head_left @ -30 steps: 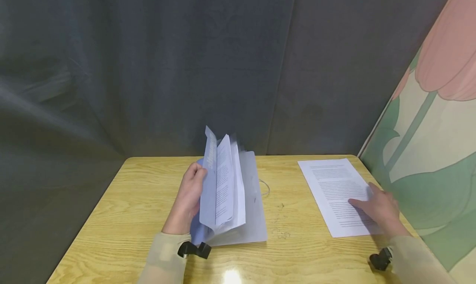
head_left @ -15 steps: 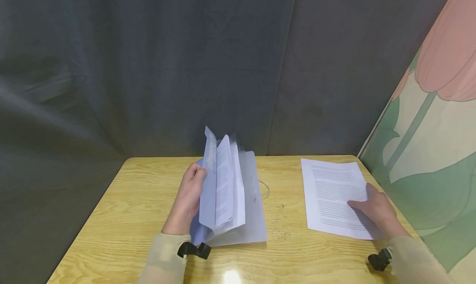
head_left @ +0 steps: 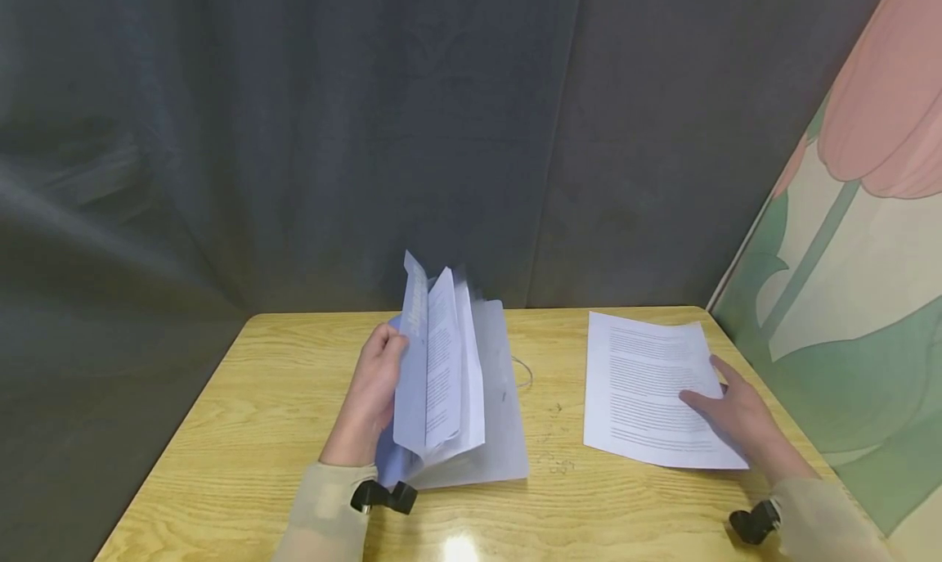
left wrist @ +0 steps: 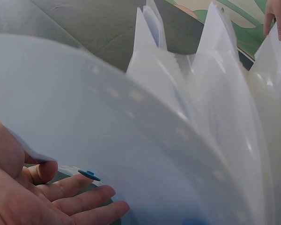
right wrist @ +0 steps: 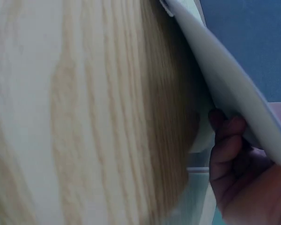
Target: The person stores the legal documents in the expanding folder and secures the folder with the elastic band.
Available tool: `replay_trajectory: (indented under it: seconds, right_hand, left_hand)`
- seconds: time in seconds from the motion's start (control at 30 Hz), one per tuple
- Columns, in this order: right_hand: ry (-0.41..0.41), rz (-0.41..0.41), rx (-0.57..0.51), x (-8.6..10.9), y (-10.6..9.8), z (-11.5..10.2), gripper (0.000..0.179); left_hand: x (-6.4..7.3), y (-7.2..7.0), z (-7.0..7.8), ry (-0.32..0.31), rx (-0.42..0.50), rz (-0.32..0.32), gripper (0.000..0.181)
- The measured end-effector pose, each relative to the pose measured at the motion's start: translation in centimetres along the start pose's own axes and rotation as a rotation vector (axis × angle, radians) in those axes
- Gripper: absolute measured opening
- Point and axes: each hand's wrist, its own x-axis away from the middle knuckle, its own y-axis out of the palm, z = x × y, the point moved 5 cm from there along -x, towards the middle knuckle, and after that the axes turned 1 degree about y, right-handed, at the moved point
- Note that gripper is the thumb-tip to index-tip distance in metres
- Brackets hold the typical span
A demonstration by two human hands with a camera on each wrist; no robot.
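My left hand (head_left: 375,378) grips the raised bluish plastic cover of a document folder (head_left: 504,398), which stands fanned open on the table. Printed sheets (head_left: 444,366) show inside, between its translucent pockets. The left wrist view has a small blue button (left wrist: 89,175) on the cover's edge, by the fingers (left wrist: 84,199). Over on the right, my right hand (head_left: 739,411) pinches the right edge of printed paper (head_left: 648,390), thumb on top. From the right wrist view, curled fingers (right wrist: 227,150) lie under the paper (right wrist: 225,70), which is lifted off the wood along that edge.
The wooden table (head_left: 250,431) reaches back to a dark grey curtain (head_left: 368,137). A wall with a tulip pattern (head_left: 854,300) borders the right side. A thin cord loop (head_left: 524,371) sticks out from the folder's right edge.
The paper's right side has come up off the table, and the paper has turned and shifted slightly left with my right hand. My left hand and the folder stay in place.
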Motion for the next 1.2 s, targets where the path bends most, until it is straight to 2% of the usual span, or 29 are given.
replay_trajectory:
  seconds: [0.17,0.47,0.97,1.2]
  right_hand:
    - [-0.065,0.036,-0.021,0.0,0.0,-0.4,0.11]
    - [-0.12,0.097,-0.087,0.2,0.3,-1.3,0.104]
    - [-0.196,0.117,-0.136,1.2,0.6,-3.6,0.101]
    - [-0.237,0.124,-0.142,2.1,0.7,-5.4,0.101]
  left_hand:
    - [-0.1,0.0,-0.1,-0.004,-0.002,0.001,0.013]
    - [-0.1,0.0,-0.2,-0.003,-0.004,0.004,0.012]
    - [0.0,0.0,-0.1,-0.011,-0.004,0.002,0.012]
    - [0.0,-0.1,-0.1,0.002,-0.013,0.012,0.012]
